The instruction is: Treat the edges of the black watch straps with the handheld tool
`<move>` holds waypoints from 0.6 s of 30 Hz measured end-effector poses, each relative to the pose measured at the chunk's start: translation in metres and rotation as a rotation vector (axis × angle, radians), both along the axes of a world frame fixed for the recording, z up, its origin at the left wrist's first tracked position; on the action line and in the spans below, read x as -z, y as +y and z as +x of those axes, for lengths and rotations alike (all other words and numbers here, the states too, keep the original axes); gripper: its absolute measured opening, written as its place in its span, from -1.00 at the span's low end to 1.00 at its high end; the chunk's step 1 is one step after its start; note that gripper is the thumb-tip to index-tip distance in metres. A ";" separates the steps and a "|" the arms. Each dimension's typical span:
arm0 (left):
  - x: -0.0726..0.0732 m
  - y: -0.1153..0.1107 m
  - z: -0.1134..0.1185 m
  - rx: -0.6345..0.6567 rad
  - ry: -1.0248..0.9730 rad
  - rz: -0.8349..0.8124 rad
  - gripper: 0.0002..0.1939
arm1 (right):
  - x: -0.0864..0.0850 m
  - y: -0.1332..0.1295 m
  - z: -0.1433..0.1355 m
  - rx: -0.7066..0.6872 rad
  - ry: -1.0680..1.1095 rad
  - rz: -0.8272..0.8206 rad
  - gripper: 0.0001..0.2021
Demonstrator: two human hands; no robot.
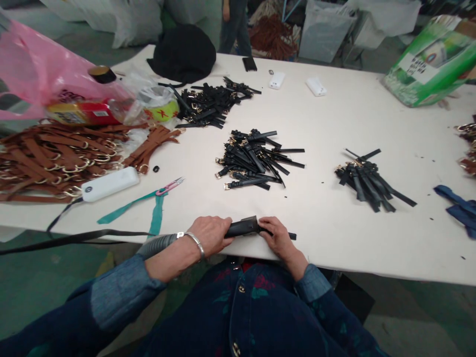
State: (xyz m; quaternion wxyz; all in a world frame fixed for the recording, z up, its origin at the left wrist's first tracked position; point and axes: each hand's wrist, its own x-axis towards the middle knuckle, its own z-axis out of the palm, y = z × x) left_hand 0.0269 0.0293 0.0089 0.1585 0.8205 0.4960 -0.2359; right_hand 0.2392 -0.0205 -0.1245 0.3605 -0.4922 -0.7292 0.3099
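At the table's front edge my left hand (pixel 210 234) is closed around a black nozzle-like tool (pixel 243 227), with a grey ribbed hose (pixel 159 244) running behind the wrist. My right hand (pixel 277 237) pinches a short black strap (pixel 292 236) at the tool's right end; the strap's tip sticks out to the right past the fingers. Beyond the hands lies a pile of black straps with gold buckles (pixel 256 158). A smaller bundle of black straps (pixel 366 183) rests to the right, and another black pile (pixel 211 104) is farther back.
Brown straps (pixel 48 153), a white device (pixel 110 184) and pink thread snips (pixel 169 187) on teal ribbon lie left. A black cap (pixel 186 52), a pink bag (pixel 44 64) and a green bag (pixel 431 64) stand farther back. Blue fabric (pixel 461 213) lies right. A person's legs (pixel 235 25) show behind the table.
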 end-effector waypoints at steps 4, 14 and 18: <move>0.004 0.003 0.007 -0.037 -0.015 0.000 -0.58 | -0.002 0.000 0.001 0.036 0.004 -0.016 -0.76; 0.008 -0.003 -0.010 0.003 -0.004 0.030 -0.61 | -0.003 0.000 0.002 0.023 -0.004 -0.020 -0.73; 0.007 -0.004 -0.001 -0.043 -0.002 0.019 -0.59 | -0.002 0.000 0.001 0.030 0.007 -0.022 -0.74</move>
